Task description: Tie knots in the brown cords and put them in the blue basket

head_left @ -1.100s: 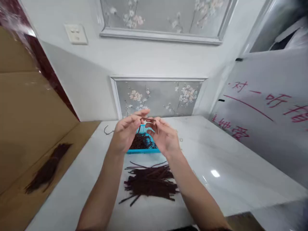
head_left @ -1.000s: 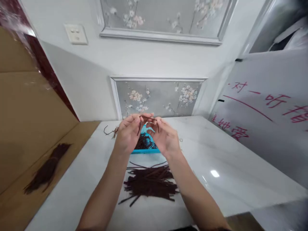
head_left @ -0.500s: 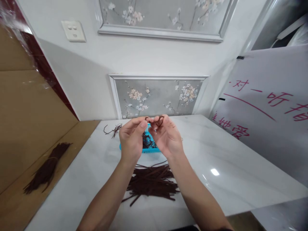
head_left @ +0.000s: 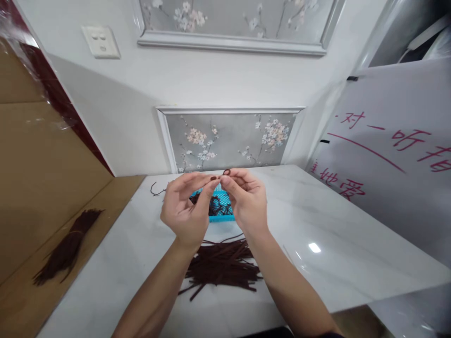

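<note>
Both hands are raised above a white worktop (head_left: 334, 244), fingertips meeting. Left hand (head_left: 185, 209) and right hand (head_left: 246, 199) are pinched closed on a short dark brown cord (head_left: 225, 172), of which only a small loop shows between the fingertips. Behind them sits a blue basket (head_left: 220, 206) of tangled cords. Nearer the person, a loose pile of brown strips (head_left: 221, 267) lies on the worktop. Another brown bundle (head_left: 66, 251) rests on cardboard at far left.
</note>
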{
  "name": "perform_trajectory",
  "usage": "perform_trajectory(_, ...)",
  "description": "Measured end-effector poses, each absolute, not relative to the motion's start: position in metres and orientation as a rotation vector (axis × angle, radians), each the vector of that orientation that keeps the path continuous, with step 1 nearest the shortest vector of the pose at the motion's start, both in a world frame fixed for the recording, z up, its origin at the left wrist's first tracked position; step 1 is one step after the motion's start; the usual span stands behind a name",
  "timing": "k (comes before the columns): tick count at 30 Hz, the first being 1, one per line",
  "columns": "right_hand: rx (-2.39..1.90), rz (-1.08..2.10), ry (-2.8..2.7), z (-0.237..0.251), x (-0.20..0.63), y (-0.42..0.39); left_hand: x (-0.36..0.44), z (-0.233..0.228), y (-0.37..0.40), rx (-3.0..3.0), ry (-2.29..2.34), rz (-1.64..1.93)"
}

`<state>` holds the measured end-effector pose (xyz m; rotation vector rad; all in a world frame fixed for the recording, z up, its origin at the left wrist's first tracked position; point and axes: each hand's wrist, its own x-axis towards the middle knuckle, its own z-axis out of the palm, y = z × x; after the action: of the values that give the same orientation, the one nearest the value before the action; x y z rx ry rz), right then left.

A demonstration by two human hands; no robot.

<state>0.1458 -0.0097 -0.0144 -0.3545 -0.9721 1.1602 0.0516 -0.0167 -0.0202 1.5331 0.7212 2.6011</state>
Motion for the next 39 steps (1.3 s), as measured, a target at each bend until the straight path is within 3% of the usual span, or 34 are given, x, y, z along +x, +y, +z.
perform_trajectory(17,-0.321,1.112,-1.040,-0.014,0.150,-0.011,0.035,-0.010,-0.008,1.813,0.414,2.073)
perform_trajectory(28,-0.340,1.019,-1.166,-0.021,0.155,0.005,0.025,-0.003,-0.011,1.524,0.683,1.759)
perform_trajectory(39,-0.344,1.210,-1.091,-0.014,0.159,0.003,0.025,-0.008,-0.005,1.969,0.569,1.972)
